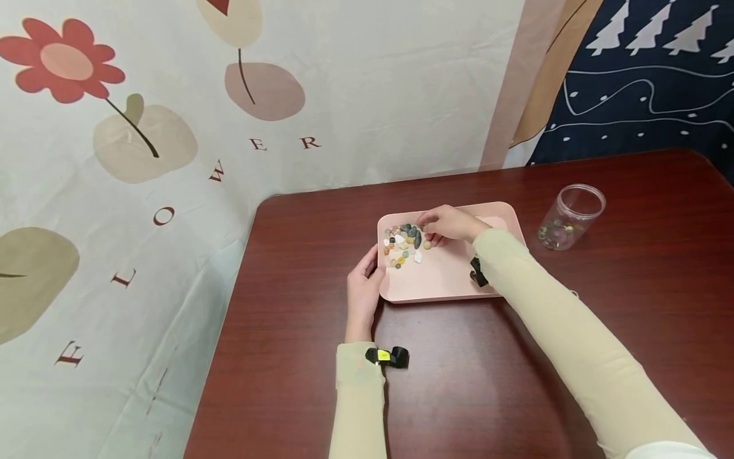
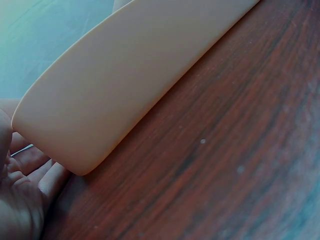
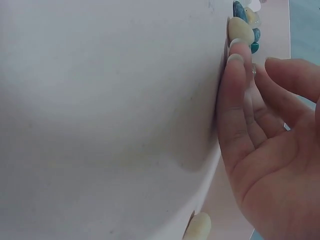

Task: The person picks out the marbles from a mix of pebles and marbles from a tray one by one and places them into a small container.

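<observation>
A pink rectangular tray (image 1: 441,280) lies on the table with a cluster of small mixed-colour pebbles (image 1: 401,245) in its left part. My left hand (image 1: 362,290) holds the tray's left edge, its thumb at the rim in the left wrist view. Over the pebbles, my right hand (image 1: 450,223) reaches down with fairly straight fingers. In the right wrist view its fingertips (image 3: 235,62) touch or nearly touch a cream pebble (image 3: 241,31), while the thumb stands apart. Another pale pebble (image 3: 198,227) lies near the bottom of that view.
To the right of the tray a clear open jar (image 1: 568,217) stands with some small stones at its bottom. The dark red-brown wooden table (image 1: 298,306) meets a printed cloth (image 1: 367,127) behind and at the left.
</observation>
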A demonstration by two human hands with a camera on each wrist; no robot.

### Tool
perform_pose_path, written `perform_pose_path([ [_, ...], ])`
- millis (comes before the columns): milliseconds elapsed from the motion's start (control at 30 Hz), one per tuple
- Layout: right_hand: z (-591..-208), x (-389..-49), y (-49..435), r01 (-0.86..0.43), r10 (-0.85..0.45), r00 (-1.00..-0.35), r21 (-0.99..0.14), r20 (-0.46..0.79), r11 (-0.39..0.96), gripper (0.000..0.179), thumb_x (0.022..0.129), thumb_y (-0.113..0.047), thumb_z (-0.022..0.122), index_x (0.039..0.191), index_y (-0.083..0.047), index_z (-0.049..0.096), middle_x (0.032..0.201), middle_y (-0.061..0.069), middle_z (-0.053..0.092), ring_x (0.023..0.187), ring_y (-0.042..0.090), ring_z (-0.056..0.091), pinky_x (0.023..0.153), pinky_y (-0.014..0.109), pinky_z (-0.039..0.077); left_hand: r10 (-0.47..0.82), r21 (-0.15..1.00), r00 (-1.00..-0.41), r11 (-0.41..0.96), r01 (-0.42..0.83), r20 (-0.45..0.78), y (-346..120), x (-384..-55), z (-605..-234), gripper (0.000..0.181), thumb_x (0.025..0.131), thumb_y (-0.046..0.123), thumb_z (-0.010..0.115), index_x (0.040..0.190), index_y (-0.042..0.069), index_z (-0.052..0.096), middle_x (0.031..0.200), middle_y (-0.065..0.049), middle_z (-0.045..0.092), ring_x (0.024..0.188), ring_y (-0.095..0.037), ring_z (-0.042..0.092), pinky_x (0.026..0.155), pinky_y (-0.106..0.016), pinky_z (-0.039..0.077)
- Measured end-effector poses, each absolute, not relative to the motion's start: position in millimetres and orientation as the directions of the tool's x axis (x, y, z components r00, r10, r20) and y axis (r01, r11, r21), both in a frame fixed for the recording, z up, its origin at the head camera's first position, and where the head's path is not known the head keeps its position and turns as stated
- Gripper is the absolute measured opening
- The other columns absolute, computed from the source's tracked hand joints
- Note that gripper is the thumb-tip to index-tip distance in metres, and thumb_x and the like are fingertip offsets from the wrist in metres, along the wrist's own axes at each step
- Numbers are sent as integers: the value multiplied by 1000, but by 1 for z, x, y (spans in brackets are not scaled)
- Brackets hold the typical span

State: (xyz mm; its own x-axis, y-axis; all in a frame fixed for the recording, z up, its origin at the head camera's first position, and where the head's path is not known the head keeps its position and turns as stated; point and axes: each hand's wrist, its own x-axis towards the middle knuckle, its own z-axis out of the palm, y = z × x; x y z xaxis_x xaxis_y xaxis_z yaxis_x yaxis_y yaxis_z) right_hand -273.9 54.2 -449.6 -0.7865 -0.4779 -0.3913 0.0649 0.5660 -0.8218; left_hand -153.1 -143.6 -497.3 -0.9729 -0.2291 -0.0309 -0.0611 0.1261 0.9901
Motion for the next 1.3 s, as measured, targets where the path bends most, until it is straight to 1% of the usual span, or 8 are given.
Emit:
perform_pose_path([
  [100,-450,-274,55,74,-473,-789,-825,-392,560,29,91,-9,45,118,-4,53,83,14,57,64,18,57,61,30,51,-233,991,-972,120,-64,-35,-144,-153,-497,39,85,12,56,123,23,56,122,6,53,113,-7,47,92,-27,40],
  [267,-453,-274,56,110,-459,-792,-834,-402,540,27,90,-9,47,114,-3,55,82,14,57,62,17,57,60,30,51,-238,991,-971,121,-61,-31,-144,-153,-500,38,85,14,57,121,27,57,121,8,54,112,-6,47,91,-27,40],
  [533,-452,-274,56,109,-459,-795,-837,-397,536,26,86,-6,50,111,0,56,77,12,59,59,16,56,57,29,51,-238,990,-971,130,-48,-15,-144,-154,-501,38,85,13,57,122,25,56,122,5,54,113,-10,47,91,-30,40],
  [700,-455,-276,56,103,-443,-801,-821,-403,562,22,86,-8,53,106,-1,58,76,11,60,58,15,57,56,28,51,-242,990,-970,135,-47,-12,-144,-154,-501,38,86,13,57,122,23,56,122,3,54,113,-11,47,92,-31,40],
  [900,-456,-274,55,82,-420,-814,-795,-401,600,16,84,-10,57,98,-1,59,71,9,60,56,14,57,54,26,50,-236,988,-971,140,-71,-36,-144,-154,-498,38,86,14,56,123,26,55,123,7,52,114,-8,46,93,-29,39],
  [1000,-455,-273,55,59,-419,-818,-781,-394,621,13,83,-10,59,93,-1,59,69,8,60,55,14,57,53,26,49,-228,988,-973,129,-80,-49,-145,-154,-495,39,86,13,56,123,24,55,124,6,52,114,-8,45,93,-28,38],
  [1133,-454,-272,55,32,-421,-818,-761,-393,648,12,83,-13,60,88,-2,59,67,7,60,54,14,57,53,26,50,-219,990,-974,118,-81,-53,-143,-151,-487,40,86,8,55,125,16,54,125,1,52,115,-11,45,94,-29,38],
  [1300,-452,-271,57,58,-417,-813,-768,-407,637,16,84,-17,59,87,-1,57,71,9,62,57,15,60,56,28,51,-220,988,-974,130,-84,-54,-140,-145,-472,40,86,5,54,126,10,52,126,-3,51,115,-13,45,93,-30,39],
])
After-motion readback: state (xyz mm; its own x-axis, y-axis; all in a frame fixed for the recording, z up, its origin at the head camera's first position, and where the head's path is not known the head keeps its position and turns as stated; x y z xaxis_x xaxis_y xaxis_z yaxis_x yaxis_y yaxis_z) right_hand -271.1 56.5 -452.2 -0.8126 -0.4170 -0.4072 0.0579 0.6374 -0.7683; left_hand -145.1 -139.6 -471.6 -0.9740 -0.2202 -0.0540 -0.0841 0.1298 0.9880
